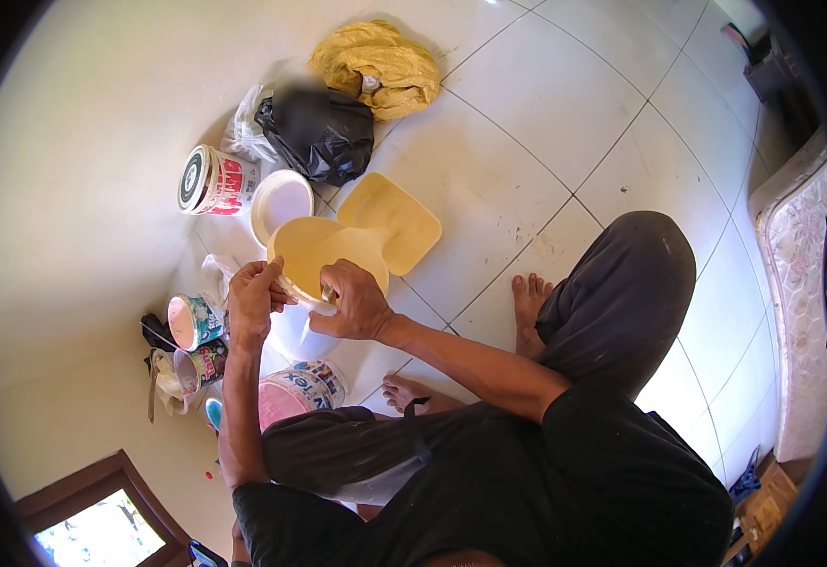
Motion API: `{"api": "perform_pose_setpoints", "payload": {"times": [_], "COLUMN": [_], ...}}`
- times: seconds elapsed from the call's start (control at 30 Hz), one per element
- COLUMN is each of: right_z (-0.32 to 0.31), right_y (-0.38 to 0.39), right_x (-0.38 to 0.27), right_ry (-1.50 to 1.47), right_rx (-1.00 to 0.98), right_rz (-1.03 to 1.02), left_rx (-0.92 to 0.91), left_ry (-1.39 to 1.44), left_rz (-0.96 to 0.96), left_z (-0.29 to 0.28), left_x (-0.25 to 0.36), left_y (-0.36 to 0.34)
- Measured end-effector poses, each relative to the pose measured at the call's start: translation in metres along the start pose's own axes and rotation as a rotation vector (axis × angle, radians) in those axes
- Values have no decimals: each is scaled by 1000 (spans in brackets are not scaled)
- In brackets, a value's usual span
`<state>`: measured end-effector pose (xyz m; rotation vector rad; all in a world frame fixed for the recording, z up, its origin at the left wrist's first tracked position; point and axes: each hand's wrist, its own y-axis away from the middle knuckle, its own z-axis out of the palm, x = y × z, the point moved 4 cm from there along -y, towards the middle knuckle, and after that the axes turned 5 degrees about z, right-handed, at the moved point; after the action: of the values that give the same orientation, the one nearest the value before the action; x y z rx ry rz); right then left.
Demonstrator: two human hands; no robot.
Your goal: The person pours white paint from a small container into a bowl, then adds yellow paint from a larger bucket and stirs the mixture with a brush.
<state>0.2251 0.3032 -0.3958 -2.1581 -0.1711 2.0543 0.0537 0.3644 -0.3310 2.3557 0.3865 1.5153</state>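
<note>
In front of me stands a large white bucket [295, 335], pale yellow inside. My left hand [255, 293] pinches its rim on the left side. Over the near part of the rim, my right hand [352, 300] is closed, with a small shiny bit showing between its fingers; what it is I cannot make out. Just beyond the bucket, a square pale yellow tray [409, 213] lies on the floor, its near corner meeting the bucket. An open white tub [282, 200] stands close behind.
Along the wall are a lidded pail [217, 181], a black plastic bag [323, 132] and a crumpled yellow sack [380, 61]. Smaller paint tubs [196, 321] sit to the left, and a pink-topped pail [300, 389] near my leg. A mattress [801, 283] leans at far right.
</note>
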Motion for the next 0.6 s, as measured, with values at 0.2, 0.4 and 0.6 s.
{"api": "perform_pose_setpoints", "payload": {"times": [0.2, 0.4, 0.6], "right_z": [-1, -3, -4], "right_y": [0, 0, -1], "right_x": [-3, -2, 0], "right_ry": [-41, -38, -45], "right_rx": [29, 33, 32], "right_rz": [23, 40, 54], "left_rx": [-11, -15, -22], "left_ry": [-4, -16, -24], "left_rz": [-7, -16, -8], "left_z": [2, 4, 6], "left_x": [3, 4, 6], "left_y": [1, -1, -2]}}
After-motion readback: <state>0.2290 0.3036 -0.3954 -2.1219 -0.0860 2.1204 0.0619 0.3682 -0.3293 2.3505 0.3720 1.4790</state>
